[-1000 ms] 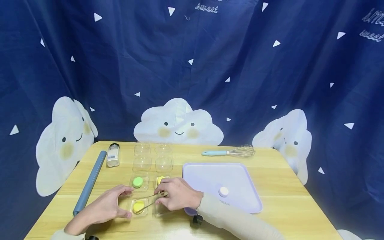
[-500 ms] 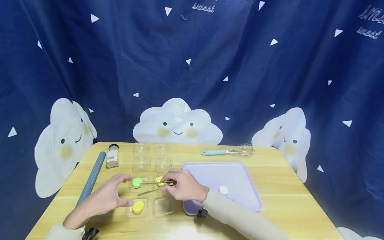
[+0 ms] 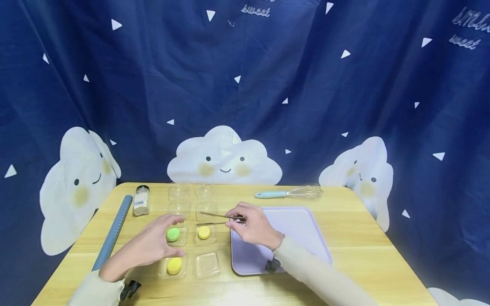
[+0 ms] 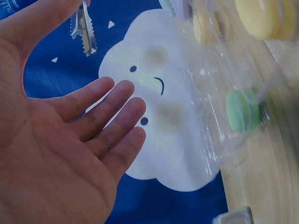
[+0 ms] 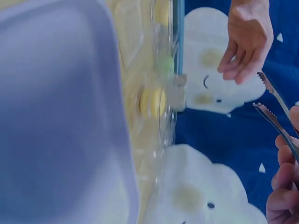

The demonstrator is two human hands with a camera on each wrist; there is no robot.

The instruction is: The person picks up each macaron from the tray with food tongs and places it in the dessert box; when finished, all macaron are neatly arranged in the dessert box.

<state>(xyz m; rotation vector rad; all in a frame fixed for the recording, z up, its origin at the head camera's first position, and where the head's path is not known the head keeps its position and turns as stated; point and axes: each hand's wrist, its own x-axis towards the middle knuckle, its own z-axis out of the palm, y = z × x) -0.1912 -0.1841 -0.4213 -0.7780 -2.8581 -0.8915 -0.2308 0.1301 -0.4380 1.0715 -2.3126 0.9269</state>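
My right hand (image 3: pixel 254 225) pinches metal tongs (image 3: pixel 218 216), held over the left edge of the lilac tray (image 3: pixel 264 260). In the right wrist view the tongs' toothed tips (image 5: pixel 268 112) stand apart with nothing between them. My left hand (image 3: pixel 147 242), fingers spread, is above and beside the clear boxes at left; the left wrist view shows its empty palm (image 4: pixel 60 121). A green macaron (image 3: pixel 173 234) and a yellow one (image 3: pixel 174 265) sit in the left boxes, another yellow one (image 3: pixel 204 232) in the back right box. The front right box (image 3: pixel 207 265) holds nothing.
Raised clear lids (image 3: pixel 179 192) stand behind the boxes. A jar with a black lid (image 3: pixel 141 201) and a long blue-grey object (image 3: pixel 113 233) lie at the left. A whisk with a light blue handle (image 3: pixel 271 194) lies at the back, behind the tray.
My right hand has moved back and right with the tongs, from over the boxes to the tray's edge. My left hand has shifted slightly right. The white macaron on the tray is now hidden.
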